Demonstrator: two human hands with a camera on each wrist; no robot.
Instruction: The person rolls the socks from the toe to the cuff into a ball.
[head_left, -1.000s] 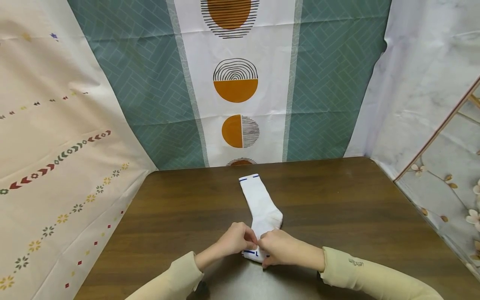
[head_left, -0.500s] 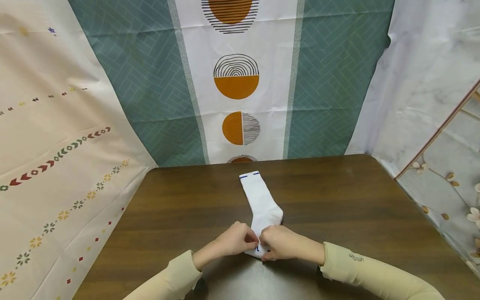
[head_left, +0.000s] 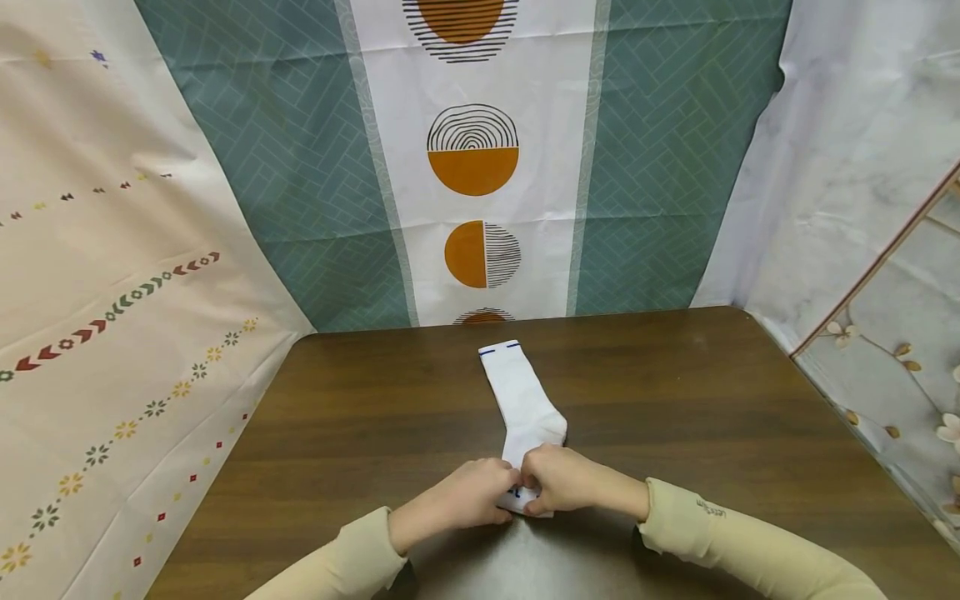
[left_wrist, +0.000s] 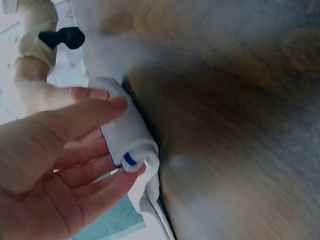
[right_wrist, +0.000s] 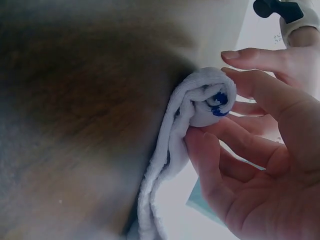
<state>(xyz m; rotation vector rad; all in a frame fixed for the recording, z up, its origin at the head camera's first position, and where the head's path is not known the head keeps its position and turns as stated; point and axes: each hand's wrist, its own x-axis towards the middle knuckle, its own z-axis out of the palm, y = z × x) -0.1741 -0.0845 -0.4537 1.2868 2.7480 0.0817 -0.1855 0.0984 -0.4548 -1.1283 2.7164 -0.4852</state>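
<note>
The sock [head_left: 522, 400] lies lengthwise on the table [head_left: 675, 417], cuff end far from you with its blue marks up, heel bulging to the right. Its near end is rolled into a tight coil, and that coil sits between your two hands at the table's near middle.

Your left hand [head_left: 468, 496] curls over the roll's left end; the left wrist view shows the roll [left_wrist: 125, 132] lying across your fingers [left_wrist: 95, 172], thumb on top, a blue mark at the exposed end. Your right hand [head_left: 562, 482] grips the right end: the right wrist view shows the spiral [right_wrist: 210, 97] pinched between thumb [right_wrist: 202, 160] and curled fingers, with unrolled fabric trailing along the tabletop. Both hands touch each other over the roll.

Patterned cloths [head_left: 472, 167] hang behind and beside the table.
</note>
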